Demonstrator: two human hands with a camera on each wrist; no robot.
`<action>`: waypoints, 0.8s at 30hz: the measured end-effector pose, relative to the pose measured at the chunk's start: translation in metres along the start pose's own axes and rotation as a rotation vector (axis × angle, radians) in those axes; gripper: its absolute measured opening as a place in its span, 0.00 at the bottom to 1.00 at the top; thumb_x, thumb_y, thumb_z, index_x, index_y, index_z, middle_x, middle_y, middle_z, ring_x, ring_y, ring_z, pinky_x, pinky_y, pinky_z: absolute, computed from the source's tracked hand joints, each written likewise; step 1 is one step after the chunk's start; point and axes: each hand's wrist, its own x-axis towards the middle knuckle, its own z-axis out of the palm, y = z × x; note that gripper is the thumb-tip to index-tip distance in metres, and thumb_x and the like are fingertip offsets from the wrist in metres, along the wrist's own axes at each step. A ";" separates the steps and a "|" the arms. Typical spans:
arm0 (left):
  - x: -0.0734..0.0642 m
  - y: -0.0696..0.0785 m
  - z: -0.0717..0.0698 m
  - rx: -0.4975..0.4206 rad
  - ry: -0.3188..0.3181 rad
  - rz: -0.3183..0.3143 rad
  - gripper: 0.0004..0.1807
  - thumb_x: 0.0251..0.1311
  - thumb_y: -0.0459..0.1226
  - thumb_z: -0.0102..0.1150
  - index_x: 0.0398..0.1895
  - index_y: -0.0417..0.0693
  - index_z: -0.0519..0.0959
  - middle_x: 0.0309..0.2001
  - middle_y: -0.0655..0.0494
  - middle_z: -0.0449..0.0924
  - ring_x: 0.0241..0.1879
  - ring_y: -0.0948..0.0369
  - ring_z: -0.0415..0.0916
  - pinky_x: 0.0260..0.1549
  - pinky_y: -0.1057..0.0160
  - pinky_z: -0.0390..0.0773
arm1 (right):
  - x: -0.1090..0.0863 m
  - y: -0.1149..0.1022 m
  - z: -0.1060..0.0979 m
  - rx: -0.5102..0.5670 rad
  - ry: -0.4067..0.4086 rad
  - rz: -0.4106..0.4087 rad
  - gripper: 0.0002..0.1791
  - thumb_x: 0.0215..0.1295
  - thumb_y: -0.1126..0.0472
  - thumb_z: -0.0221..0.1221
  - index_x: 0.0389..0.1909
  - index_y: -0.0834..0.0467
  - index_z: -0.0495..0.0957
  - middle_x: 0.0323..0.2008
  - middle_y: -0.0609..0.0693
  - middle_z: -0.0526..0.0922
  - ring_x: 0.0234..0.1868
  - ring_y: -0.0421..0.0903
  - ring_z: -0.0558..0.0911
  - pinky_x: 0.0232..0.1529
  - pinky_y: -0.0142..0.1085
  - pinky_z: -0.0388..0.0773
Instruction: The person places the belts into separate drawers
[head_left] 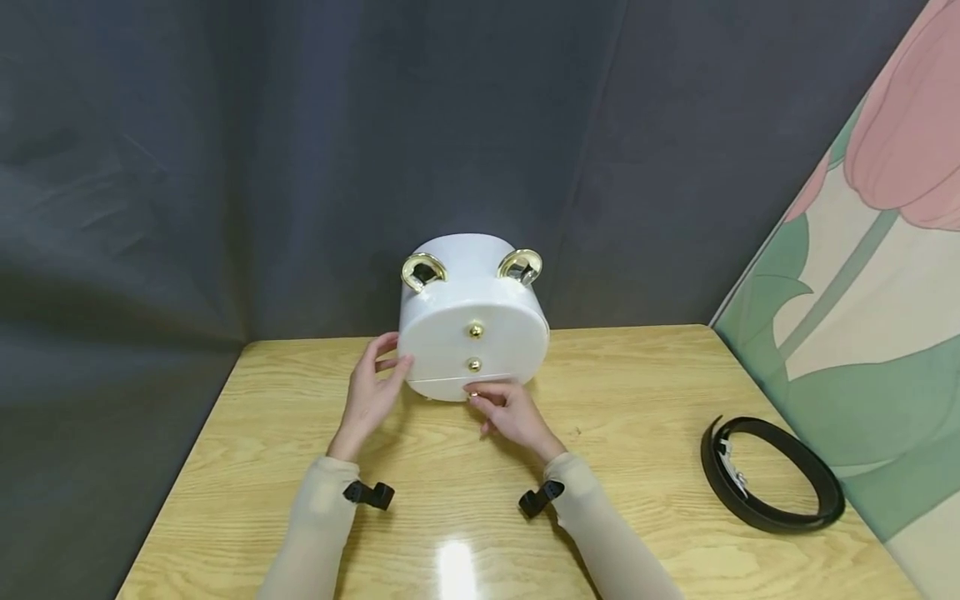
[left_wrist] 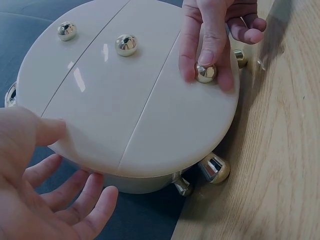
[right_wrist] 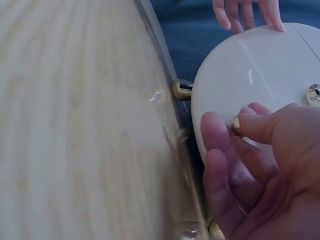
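Observation:
A white jewelry box (head_left: 471, 346) with a round front, two gold ear-shaped loops and gold feet stands at the back of the table. Seams split its front into three sections, each with a round gold knob. My right hand (head_left: 513, 414) pinches the lowest knob (left_wrist: 205, 73) between thumb and fingers. At the box's left edge, my left hand (head_left: 370, 397) rests its thumb on the front face, with loosely spread fingers along the side. In the left wrist view, the bottom section (left_wrist: 175, 125) sits level with the front around it.
A coiled black belt (head_left: 817, 475) with a silver buckle lies at the right on the wooden table (head_left: 247, 467). Dark curtain (head_left: 420, 125) hangs close behind the box. A tulip-patterned cloth (head_left: 885, 333) borders the right side.

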 end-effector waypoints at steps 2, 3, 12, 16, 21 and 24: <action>0.000 0.000 0.000 0.001 -0.001 0.001 0.28 0.80 0.41 0.58 0.78 0.46 0.67 0.74 0.41 0.71 0.65 0.41 0.79 0.58 0.48 0.83 | -0.001 0.000 0.001 0.001 0.002 -0.009 0.15 0.75 0.68 0.63 0.59 0.66 0.86 0.46 0.69 0.90 0.18 0.52 0.85 0.20 0.27 0.75; 0.001 0.000 0.000 0.002 -0.001 0.003 0.28 0.80 0.40 0.58 0.78 0.46 0.67 0.74 0.41 0.71 0.65 0.41 0.78 0.58 0.48 0.83 | -0.001 0.000 0.001 0.002 0.003 -0.012 0.15 0.75 0.68 0.63 0.59 0.66 0.86 0.46 0.69 0.90 0.19 0.54 0.85 0.20 0.27 0.75; 0.002 0.001 0.002 -0.015 -0.001 0.000 0.29 0.78 0.37 0.60 0.78 0.45 0.67 0.73 0.40 0.72 0.65 0.40 0.79 0.52 0.63 0.83 | -0.006 0.001 0.000 -0.010 0.004 -0.004 0.15 0.75 0.67 0.63 0.59 0.64 0.86 0.47 0.67 0.90 0.19 0.49 0.85 0.20 0.27 0.76; 0.002 0.000 0.002 -0.014 -0.004 0.000 0.29 0.78 0.38 0.60 0.77 0.46 0.67 0.73 0.40 0.72 0.65 0.41 0.79 0.53 0.60 0.83 | -0.010 0.001 0.000 -0.014 -0.003 -0.004 0.15 0.76 0.67 0.63 0.59 0.64 0.86 0.49 0.67 0.90 0.19 0.51 0.85 0.20 0.28 0.76; 0.002 -0.001 0.001 -0.009 -0.008 0.004 0.29 0.79 0.40 0.59 0.78 0.46 0.67 0.74 0.40 0.71 0.65 0.41 0.79 0.56 0.50 0.84 | -0.015 -0.003 0.001 -0.025 -0.002 0.009 0.15 0.75 0.67 0.63 0.59 0.64 0.86 0.48 0.66 0.90 0.20 0.53 0.86 0.21 0.28 0.76; 0.001 -0.001 0.000 -0.011 -0.007 0.001 0.29 0.79 0.40 0.59 0.78 0.46 0.67 0.74 0.40 0.71 0.65 0.41 0.78 0.58 0.46 0.84 | -0.019 -0.005 0.002 -0.027 -0.002 0.016 0.15 0.75 0.68 0.63 0.59 0.63 0.87 0.46 0.66 0.91 0.19 0.48 0.84 0.21 0.28 0.76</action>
